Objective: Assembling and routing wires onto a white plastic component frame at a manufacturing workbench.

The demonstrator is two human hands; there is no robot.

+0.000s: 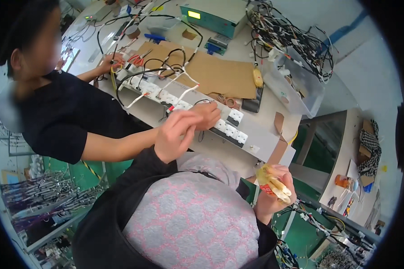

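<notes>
**Yellow packet (274,183): light, soft item in the right hand (268,204), on the wearer's side of the socket strip (261,137)**

Left end of the strip: a co-worker's far hand (113,62) is at the cables, beside pliers (135,59) with red handles. A cable harness (183,71) with black and white branches arches over the strip.

Middle of the strip: the wearer's left hand (177,134) is raised on the wearer's side. Its fingers are loosely bent and released; no item is visible in them. The co-worker's near hand (206,115) is at the strip, just beyond; whether the two hands touch cannot be determined. A cardboard sheet (224,71) lies on the bench behind the strip.

Right end of the strip: the right fingers grasp the packet, clear of the strip. Pale, stick-like pieces (283,194) protrude from the wrapper, their ends directed away from the strip. Contents cannot be identified.

Handling (estimated): the packet is light and pliable; the film is probably slippery, and the pieces may crush or slide out. Hold around the wrapped middle with light, even pressure. Do not squeeze the exposed ends.

Behind the strip's right end: a clear bin (316,96) contains cables.
</notes>
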